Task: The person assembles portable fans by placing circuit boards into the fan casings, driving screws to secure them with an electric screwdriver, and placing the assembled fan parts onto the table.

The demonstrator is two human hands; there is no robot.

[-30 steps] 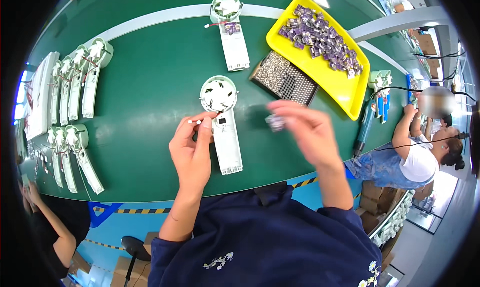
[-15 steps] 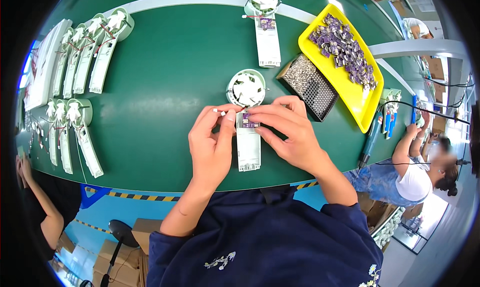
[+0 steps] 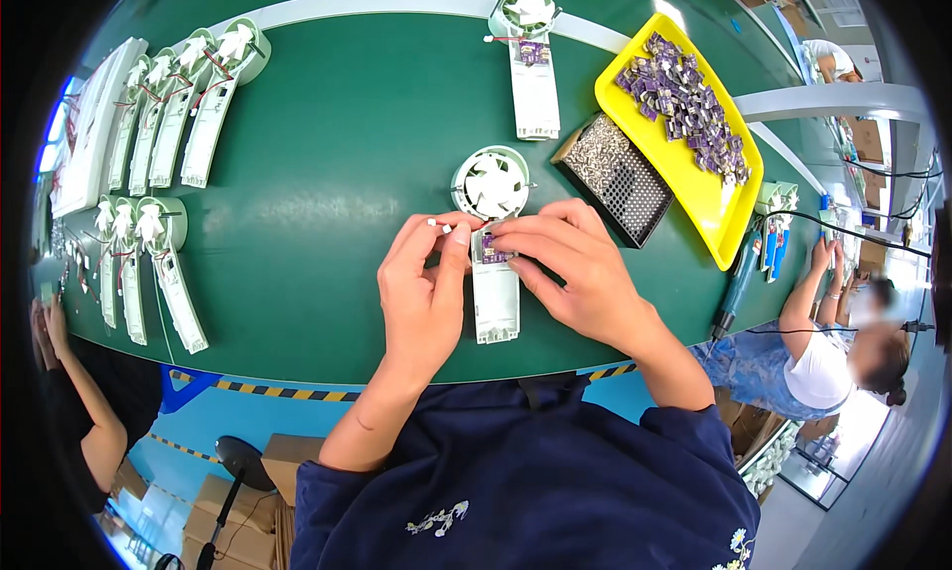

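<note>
Two plugs (image 3: 439, 225) pinched in your left hand (image 3: 422, 277), right hand (image 3: 585, 272) narrowed on board (image 3: 492, 253) beneath fingertips, likely seating it; next needs level pressure.

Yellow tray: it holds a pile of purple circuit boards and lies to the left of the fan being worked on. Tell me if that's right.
Not quite: the head view shows the yellow tray to the right of the fan being worked on. It does hold a pile of purple circuit boards.
</note>
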